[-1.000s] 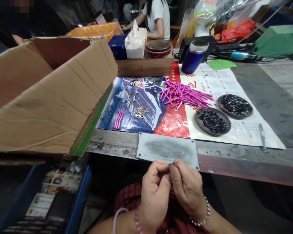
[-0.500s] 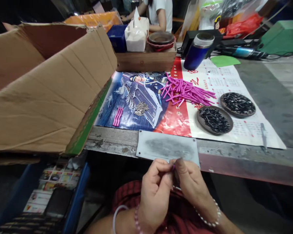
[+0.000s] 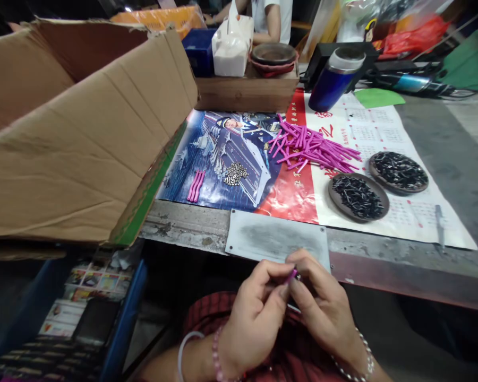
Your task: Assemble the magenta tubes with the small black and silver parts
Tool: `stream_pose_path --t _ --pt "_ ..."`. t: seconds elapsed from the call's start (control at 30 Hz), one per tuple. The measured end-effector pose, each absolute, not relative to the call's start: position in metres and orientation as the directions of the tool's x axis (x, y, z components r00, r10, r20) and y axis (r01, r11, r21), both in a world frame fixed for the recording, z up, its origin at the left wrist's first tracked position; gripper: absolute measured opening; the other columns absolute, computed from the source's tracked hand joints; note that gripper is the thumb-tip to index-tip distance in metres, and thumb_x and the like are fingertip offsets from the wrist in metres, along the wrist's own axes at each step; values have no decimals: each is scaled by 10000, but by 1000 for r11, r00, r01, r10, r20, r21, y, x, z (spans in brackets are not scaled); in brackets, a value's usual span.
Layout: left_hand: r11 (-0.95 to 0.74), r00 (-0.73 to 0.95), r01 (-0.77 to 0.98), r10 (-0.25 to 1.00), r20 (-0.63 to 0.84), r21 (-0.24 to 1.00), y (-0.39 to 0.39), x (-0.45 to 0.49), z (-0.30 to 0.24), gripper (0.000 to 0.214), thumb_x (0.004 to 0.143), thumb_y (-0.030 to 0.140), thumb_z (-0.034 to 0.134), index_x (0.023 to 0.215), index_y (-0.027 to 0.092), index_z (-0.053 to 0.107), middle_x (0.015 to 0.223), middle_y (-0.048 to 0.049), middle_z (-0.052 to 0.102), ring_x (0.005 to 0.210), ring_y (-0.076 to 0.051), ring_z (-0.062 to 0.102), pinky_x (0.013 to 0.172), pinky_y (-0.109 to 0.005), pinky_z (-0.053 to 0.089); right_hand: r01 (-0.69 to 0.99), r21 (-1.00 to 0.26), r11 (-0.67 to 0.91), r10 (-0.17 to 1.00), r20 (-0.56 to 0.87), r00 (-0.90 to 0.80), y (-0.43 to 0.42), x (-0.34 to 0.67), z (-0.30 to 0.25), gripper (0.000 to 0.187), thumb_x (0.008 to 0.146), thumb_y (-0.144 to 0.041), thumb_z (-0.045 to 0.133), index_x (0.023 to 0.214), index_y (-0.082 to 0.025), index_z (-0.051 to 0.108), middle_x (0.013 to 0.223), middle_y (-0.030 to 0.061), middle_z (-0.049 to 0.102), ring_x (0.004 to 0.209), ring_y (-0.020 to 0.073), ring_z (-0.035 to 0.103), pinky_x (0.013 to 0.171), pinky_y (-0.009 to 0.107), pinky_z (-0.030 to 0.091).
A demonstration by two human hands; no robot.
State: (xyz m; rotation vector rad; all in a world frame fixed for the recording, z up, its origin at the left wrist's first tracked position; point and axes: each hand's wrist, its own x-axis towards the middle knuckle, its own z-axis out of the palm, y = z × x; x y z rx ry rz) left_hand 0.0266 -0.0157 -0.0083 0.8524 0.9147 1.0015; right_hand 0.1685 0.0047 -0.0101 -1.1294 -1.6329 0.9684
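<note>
My left hand (image 3: 257, 313) is closed, with thumb and forefinger pinching a magenta plastic strip (image 3: 290, 276); most of the strip is hidden by the fingers. Close against it, my right hand (image 3: 326, 305) is also closed, its fingertips at the strip's end around a tiny shiny piece (image 3: 298, 276) too small to name. Both hands are above my lap, just in front of the table edge. Beyond them lies a grey-white plate (image 3: 279, 236) with a dark smudge. Farther back are a heap of magenta strips (image 3: 314, 146), a few wavy strips (image 3: 196, 185) side by side, and small silvery beads (image 3: 235, 174).
Two shallow dishes, a near one (image 3: 358, 197) and a far one (image 3: 398, 172), hold small black pins. A blue tumbler (image 3: 330, 85) and a wooden box (image 3: 247, 95) stand behind. An open carton (image 3: 91, 143) fills the left, above a blue bin (image 3: 133, 307). Someone sits opposite.
My right fingers have shifted and spread a little around the strip's end, so more magenta and a shiny spot now show. The view has moved slightly; things on the table look unmoved.
</note>
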Motion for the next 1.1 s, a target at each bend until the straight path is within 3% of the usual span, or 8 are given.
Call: stream_pose_path --t 0.1,0.17,0.33,0.47,0.6,0.83,1.1 --pt "287 222 -308 949 -225 907 -20 30 -10 148 996 295 589 1087 217 675 816 8 547 546 -60 379 477 -172 326 215 -937 275 951 232 -203 4 171 -12 427 1078 -438 362 757 -202 517 733 9 505 635 142 507 562 257 414" --pt "256 202 -314 959 -199 914 -22 32 -12 145 998 294 584 1086 226 677 813 14 537 543 -59 370 480 -175 323 222 -939 262 958 225 -180 3 170 -13 435 1086 -384 352 712 -204 480 671 -8 460 572 128 465 515 252 370" --pt "271 266 -305 945 -191 913 -19 29 -12 176 1023 343 547 1126 225 628 722 47 465 537 -61 383 500 -172 335 301 -900 315 948 286 -139 3 166 -13 282 1022 -180 481 747 -203 538 686 -13 503 589 120 502 539 232 399" --pt "340 381 -342 902 -202 876 -15 25 -11 249 1038 410 514 1173 212 581 727 39 495 565 -65 409 528 -164 355 309 -904 294 955 268 -125 1 168 -11 173 987 -160 526 822 -208 554 802 2 561 657 119 558 588 219 453" --pt "282 275 -359 943 -188 890 -18 27 -15 215 1038 375 531 1155 210 605 792 20 533 645 -74 456 598 -167 397 307 -884 351 934 307 -184 -3 167 -13 122 1000 -167 483 967 -206 594 886 25 585 767 139 590 678 227 489" --pt "117 124 -317 989 -81 941 -23 30 -22 143 1044 260 518 1126 244 634 771 36 557 684 -83 521 678 -166 470 330 -886 326 945 310 -100 -4 159 -15 142 980 -85 532 992 -211 597 894 20 600 803 135 590 717 227 485" --pt "-4 69 -224 997 20 975 -24 31 -24 268 1040 144 493 1204 305 632 1036 18 704 943 -100 667 894 -177 518 431 -821 374 922 379 -78 -5 152 -12 159 965 -50 514 948 -197 573 801 10 555 701 129 542 637 243 448"
